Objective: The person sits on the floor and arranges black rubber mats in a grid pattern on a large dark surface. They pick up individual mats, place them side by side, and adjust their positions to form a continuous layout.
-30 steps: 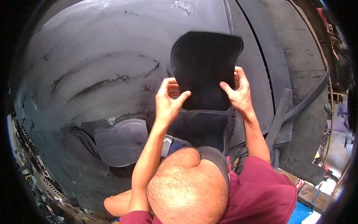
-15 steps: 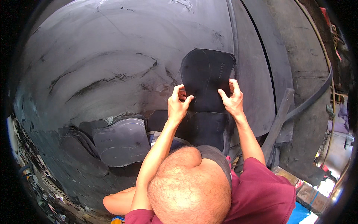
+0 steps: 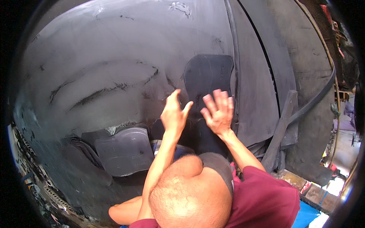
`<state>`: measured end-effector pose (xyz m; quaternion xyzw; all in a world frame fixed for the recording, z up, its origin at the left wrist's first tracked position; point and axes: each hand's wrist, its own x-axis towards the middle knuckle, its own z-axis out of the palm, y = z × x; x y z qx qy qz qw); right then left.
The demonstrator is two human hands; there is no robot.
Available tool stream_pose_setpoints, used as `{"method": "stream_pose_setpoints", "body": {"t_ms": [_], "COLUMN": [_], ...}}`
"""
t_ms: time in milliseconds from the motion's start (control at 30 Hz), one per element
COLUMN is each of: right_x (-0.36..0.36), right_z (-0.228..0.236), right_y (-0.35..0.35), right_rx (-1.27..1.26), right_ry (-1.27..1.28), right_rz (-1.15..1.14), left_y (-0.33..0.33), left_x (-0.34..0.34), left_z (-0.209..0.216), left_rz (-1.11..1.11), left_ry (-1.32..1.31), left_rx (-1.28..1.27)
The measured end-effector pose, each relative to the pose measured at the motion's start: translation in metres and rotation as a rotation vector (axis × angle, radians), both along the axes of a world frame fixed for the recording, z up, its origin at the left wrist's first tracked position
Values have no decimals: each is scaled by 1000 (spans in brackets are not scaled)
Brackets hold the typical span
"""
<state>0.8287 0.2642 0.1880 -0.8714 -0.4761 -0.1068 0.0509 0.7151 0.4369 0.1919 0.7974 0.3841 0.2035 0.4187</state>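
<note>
A black, rounded, contoured flat sheet piece lies on the large grey sheet surface in front of me. My right hand is over its lower end, fingers spread and slightly blurred, holding nothing; whether it touches the piece I cannot tell. To the left, my left hand is open too, thumb apart from the fingers, beside the piece's lower left edge. Below my hands another dark piece shows in part. Left of my left forearm sits a grey contoured piece with a wavy top edge.
A pile of similar dark pieces lies at the far left. On the right, a long flat bar leans near a curved dark strip. A raised strip runs along the surface. A blue object shows at lower right.
Both hands have let go of the contoured piece, which now lies flat on the surface. The right hand has moved left and its fingers have spread; the left hand has opened.
</note>
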Motion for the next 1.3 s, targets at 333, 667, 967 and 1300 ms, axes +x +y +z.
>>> {"method": "stream_pose_setpoints", "body": {"t_ms": [333,667,967,1300], "right_x": [92,-141,-62,72], "right_z": [18,13,104,133], "right_y": [108,185,182,213], "right_rx": [-127,20,-188,182], "right_ry": [-99,953,1144,955], "right_rz": [17,803,1300,501], "left_y": [11,24,51,48], "left_x": [-337,-300,-247,-131], "left_z": [-41,40,41,36], "left_rz": [785,577,-155,378], "left_ry": [617,280,-1070,-1028], "left_rx": [410,234,-1408,-1572]}}
